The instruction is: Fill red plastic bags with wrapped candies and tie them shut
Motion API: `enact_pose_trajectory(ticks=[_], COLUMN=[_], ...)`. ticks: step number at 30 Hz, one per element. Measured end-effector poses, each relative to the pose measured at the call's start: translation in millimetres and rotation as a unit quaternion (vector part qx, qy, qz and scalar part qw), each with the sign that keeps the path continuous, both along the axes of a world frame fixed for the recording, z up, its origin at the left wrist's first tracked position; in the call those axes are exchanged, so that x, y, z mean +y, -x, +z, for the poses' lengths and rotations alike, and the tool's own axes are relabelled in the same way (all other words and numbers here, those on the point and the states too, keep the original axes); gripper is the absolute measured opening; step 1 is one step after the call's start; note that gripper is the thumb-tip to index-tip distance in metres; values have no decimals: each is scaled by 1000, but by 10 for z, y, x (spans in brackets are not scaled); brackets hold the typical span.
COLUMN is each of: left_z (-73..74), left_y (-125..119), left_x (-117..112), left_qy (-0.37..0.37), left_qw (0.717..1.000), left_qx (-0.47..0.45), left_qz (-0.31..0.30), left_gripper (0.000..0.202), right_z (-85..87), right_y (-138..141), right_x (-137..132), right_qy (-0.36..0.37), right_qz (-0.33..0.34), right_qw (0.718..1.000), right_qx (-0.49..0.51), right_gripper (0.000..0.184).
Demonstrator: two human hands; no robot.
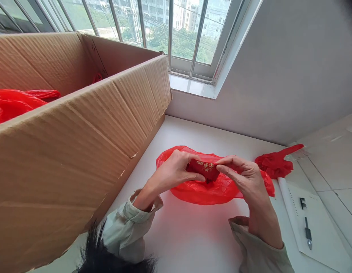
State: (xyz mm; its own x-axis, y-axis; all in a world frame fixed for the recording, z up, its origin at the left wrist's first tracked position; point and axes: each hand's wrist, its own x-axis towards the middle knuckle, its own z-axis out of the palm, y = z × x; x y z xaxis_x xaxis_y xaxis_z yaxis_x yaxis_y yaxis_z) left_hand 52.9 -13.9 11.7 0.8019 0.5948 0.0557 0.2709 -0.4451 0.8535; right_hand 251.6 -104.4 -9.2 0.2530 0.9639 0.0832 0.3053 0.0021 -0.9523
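Note:
Between my two hands is a small dark red packet (208, 170) printed with gold characters. My left hand (178, 168) pinches its left side between thumb and fingers. On the other side, the thumb and fingertips of my right hand (244, 172) close on its right upper edge. A thin red plastic bag (203, 195) lies on the white table just beneath and behind the packet. Its right end shows beyond my right hand. Whether the packet is open or sealed I cannot make out.
A tall open cardboard box (87, 163) stands at left, with red plastic (19, 104) inside. Crumpled red cloth (275, 163) sits at the table's far right corner. Nearer me on the right are paper sheets (321, 223), a pen (308, 233) and a small black item (302, 203).

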Motion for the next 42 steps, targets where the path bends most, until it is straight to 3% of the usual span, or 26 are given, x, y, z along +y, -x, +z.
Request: enact_pose_trajectory(ticks=[5, 9, 13, 17, 23, 27, 32, 36, 42], left_z=[-9, -2, -23, -34, -9, -39, -61, -52, -60], left_y=[-29, -28, -19, 1, 19, -9, -45, -49, -75], left_x=[-18, -14, -2, 12, 11, -2, 3, 8, -22], left_qy=[81, 75, 105, 148, 32, 54, 25, 48, -6], left_qw=[995, 996, 994, 988, 998, 996, 998, 998, 998], left_qx=[-54, -43, -35, -39, -58, -43, -25, -36, -25], left_qz=[24, 26, 14, 0, 7, 55, 45, 37, 63], left_gripper=[19, 18, 2, 5, 15, 6, 5, 8, 10], right_z=[2, 11, 26, 32, 10, 3, -20, -21, 32], right_y=[-7, -1, -1, -25, -41, 24, 72, 60, 114], right_x=[17, 14, -6, -24, -13, 4, 11, 8, 1], right_qy=[70, 91, 98, 100, 91, 76, 12, -16, -24], right_qz=[69, 95, 88, 107, 105, 93, 41, 28, 38], right_qw=[992, 986, 987, 984, 988, 992, 998, 999, 995], right_qx=[83, 98, 95, 101, 72, 47, 35, 8, -92], right_gripper=[35, 9, 11, 14, 8, 16, 10, 5, 8])
